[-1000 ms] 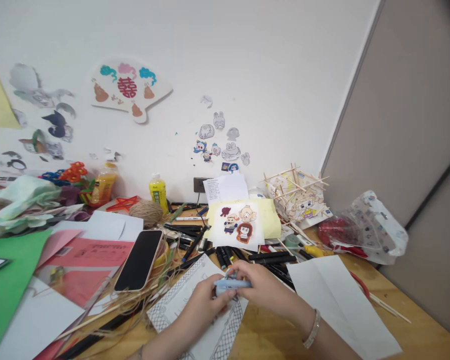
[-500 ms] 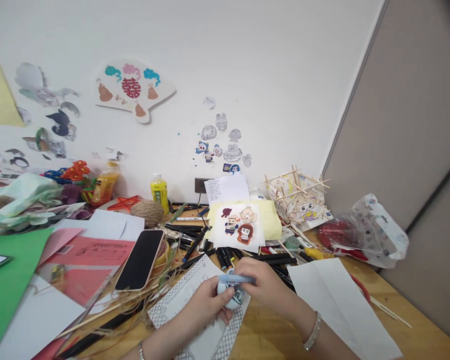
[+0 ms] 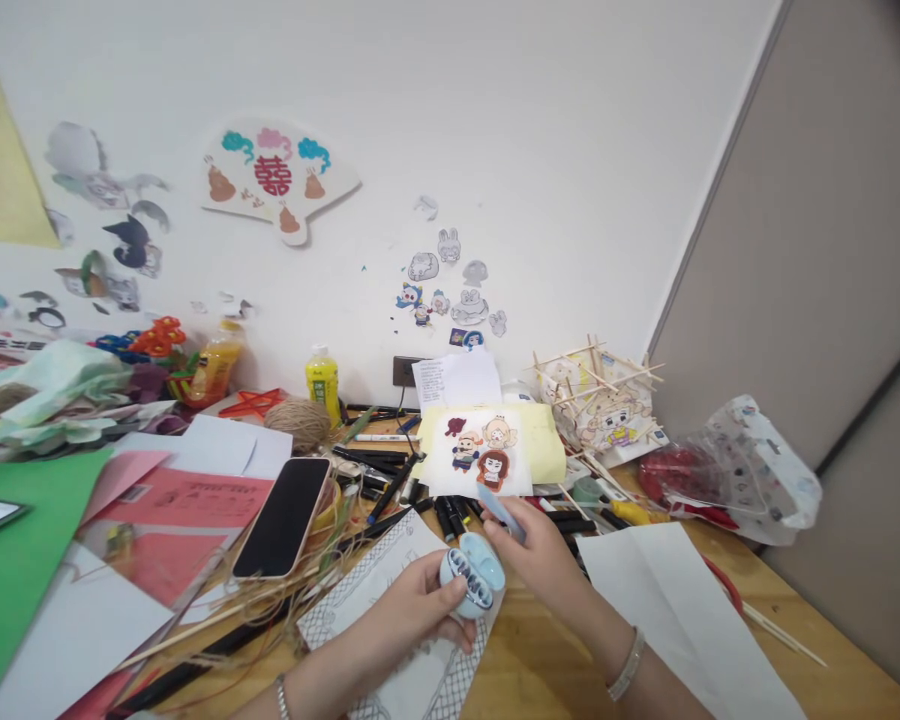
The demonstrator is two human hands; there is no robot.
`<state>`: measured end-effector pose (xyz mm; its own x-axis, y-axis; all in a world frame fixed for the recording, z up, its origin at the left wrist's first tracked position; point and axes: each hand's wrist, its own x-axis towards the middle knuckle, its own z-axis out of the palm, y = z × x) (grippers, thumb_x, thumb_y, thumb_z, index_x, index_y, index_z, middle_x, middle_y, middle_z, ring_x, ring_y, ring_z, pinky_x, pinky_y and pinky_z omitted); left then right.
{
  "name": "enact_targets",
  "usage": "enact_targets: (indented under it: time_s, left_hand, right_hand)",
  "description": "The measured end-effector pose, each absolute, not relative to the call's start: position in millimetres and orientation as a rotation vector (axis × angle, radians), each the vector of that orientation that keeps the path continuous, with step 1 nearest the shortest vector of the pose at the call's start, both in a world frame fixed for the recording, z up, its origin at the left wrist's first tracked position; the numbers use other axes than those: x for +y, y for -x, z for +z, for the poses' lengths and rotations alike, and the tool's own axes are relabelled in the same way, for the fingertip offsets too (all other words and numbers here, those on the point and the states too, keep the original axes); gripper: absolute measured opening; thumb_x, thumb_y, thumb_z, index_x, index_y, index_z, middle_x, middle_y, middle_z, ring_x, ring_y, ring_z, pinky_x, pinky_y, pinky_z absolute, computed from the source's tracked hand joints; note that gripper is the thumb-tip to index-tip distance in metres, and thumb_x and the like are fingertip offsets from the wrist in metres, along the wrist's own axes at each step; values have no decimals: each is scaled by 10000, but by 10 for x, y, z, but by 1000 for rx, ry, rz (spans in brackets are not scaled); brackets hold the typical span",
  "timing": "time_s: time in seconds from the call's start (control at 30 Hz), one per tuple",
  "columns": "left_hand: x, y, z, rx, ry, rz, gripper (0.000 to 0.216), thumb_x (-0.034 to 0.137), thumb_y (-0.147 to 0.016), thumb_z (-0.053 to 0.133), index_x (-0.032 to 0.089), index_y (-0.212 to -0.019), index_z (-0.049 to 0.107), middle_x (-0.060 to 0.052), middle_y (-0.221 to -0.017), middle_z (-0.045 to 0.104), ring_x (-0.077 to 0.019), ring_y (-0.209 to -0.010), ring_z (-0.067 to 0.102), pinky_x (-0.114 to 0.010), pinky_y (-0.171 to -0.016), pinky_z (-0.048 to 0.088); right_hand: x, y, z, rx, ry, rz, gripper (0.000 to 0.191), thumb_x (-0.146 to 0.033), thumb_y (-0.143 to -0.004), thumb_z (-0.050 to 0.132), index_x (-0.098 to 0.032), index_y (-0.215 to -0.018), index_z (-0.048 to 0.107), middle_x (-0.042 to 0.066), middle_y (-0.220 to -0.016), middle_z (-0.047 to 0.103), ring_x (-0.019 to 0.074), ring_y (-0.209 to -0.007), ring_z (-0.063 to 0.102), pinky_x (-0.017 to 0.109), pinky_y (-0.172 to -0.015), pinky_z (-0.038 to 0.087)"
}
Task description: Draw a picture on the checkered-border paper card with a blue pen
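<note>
My left hand (image 3: 405, 610) is closed around a small round pale-blue case (image 3: 471, 575) whose open top faces me and shows dark contents in a row. My right hand (image 3: 541, 558) pinches the case's thin pale-blue lid (image 3: 501, 512), lifted up and to the right of the case. Both hands hover over a white sheet with a net pattern (image 3: 390, 610) near the front of the wooden desk (image 3: 832, 680). A silver bracelet sits on each wrist.
A phone (image 3: 283, 518) lies screen-up to the left on straw strands. Black markers (image 3: 390, 470) are scattered behind the hands, below a cartoon sticker sheet (image 3: 480, 452). White paper (image 3: 682, 600) lies at right, coloured paper (image 3: 15, 540) at left, twine ball (image 3: 297, 422), bottles, stick model (image 3: 604, 395) by the wall.
The case was closed and held by both hands; my right hand has pulled the lid off and raised it up to the right, exposing the inside of the case in my left hand.
</note>
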<state>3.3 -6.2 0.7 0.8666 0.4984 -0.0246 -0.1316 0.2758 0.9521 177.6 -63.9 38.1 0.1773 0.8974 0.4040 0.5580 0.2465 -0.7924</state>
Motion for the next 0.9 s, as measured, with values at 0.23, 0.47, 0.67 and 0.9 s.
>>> enact_targets:
  time_s: [0.23,0.47,0.67,0.9]
  left_hand:
    - [-26,-34,60,415,-1328,525,665,608,-548,847,118,-928,605,-17,-747,645,-116,-619,610,-242,-616,507]
    - [-9,-49,54,470,-1329,569,674,609,-512,855,124,-906,602,-19,-725,661,-127,-583,617,-249,-583,508]
    - [-5,-47,8,521,-1218,579,681,589,-489,871,126,-921,618,-28,-769,692,-151,-629,658,-269,-637,535]
    - [-82,-49,50,463,-1149,511,767,398,-486,934,151,-1124,587,-107,-1094,700,-233,-936,697,-289,-786,521]
  right_hand:
    - [-612,-1768,411,-1288,1402,751,377,-468,-700,704,-142,-874,776,96,-831,753,261,-776,661,363,-716,512]
    - [-616,-1722,326,-1145,1285,845,428,-493,-631,788,-151,-886,756,47,-718,692,170,-614,582,302,-611,478]
    - [-568,-1688,174,-1220,1329,764,461,-502,-638,778,-161,-948,749,69,-853,707,188,-704,589,323,-680,489]
    - [-542,-1757,218,-1264,1365,787,425,-509,-735,706,-132,-925,749,88,-827,727,232,-773,646,342,-682,529]
